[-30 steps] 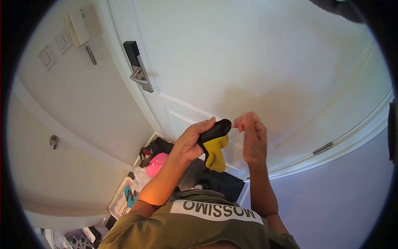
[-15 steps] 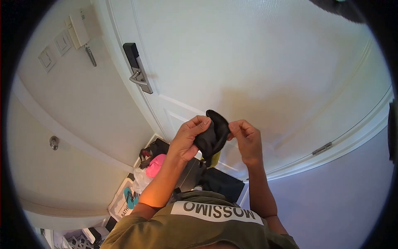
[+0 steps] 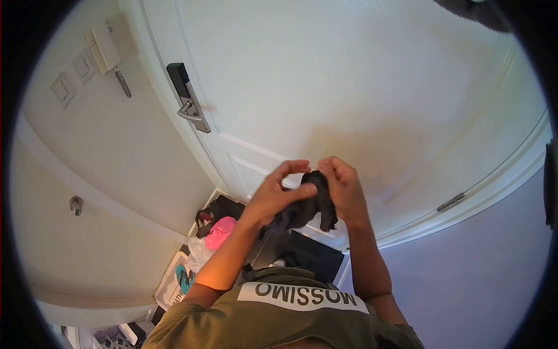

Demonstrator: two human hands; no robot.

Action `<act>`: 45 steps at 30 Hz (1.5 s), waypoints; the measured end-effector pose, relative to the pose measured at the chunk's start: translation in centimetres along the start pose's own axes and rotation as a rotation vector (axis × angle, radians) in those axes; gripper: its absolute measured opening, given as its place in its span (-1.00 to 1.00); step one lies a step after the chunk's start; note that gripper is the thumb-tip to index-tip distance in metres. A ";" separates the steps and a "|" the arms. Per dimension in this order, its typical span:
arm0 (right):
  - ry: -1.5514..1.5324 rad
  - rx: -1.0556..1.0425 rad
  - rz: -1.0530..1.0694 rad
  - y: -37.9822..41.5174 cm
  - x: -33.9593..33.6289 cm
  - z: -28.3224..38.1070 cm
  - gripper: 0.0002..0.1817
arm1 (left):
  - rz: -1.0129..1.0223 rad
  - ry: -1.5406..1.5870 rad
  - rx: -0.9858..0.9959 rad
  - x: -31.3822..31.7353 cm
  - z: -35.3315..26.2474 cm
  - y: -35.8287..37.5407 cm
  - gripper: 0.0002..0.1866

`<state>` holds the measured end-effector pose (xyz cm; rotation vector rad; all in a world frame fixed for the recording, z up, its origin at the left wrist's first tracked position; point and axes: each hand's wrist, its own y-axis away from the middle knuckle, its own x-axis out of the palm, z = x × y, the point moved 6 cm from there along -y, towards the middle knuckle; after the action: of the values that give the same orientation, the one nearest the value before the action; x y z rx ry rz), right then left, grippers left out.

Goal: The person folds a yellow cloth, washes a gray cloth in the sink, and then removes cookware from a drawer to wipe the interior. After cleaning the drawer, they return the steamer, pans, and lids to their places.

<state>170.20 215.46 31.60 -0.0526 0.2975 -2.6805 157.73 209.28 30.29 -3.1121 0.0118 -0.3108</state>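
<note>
A soft black cloth item [image 3: 301, 214], bunched and folded, hangs between my two hands in front of the door; its exact kind does not show. My left hand [image 3: 274, 195] holds its left side, thumb laid across the fabric and index finger raised over the top. At the upper right edge, my right hand [image 3: 347, 191] pinches the cloth, with a loose fold drooping just below. The fingertips of both hands come close together above it. Part of the cloth is hidden behind my left hand.
A white door [image 3: 372, 75] with a lever-handle lock [image 3: 189, 99] stands ahead. Low on the left are a pink bundle [image 3: 221, 232], dark bags [image 3: 224, 206], a bath mat [image 3: 170, 285] and a teal flip-flop [image 3: 185, 279]. Wall switches [image 3: 82, 67] are at the upper left.
My hands have come closer together, and my left index finger has lifted. The cloth's open rim has folded down to the right; a yellow-green patch beneath it no longer shows.
</note>
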 end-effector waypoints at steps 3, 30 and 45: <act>-0.019 -0.067 0.019 -0.1 1.3 1.3 -0.72 | 0.133 -0.171 -0.043 1.5 1.9 -0.3 -0.66; 0.066 -0.041 -0.139 2.2 -0.5 1.3 -0.62 | -0.130 0.385 -0.072 0.9 -0.6 1.2 -0.78; 0.569 -0.479 -0.227 2.9 0.3 5.0 -0.88 | -0.102 0.309 -0.021 1.1 -0.2 1.8 -0.80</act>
<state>171.57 211.74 35.81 0.5685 1.1632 -2.7251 158.71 207.44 30.69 -3.0545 -0.1411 -0.7950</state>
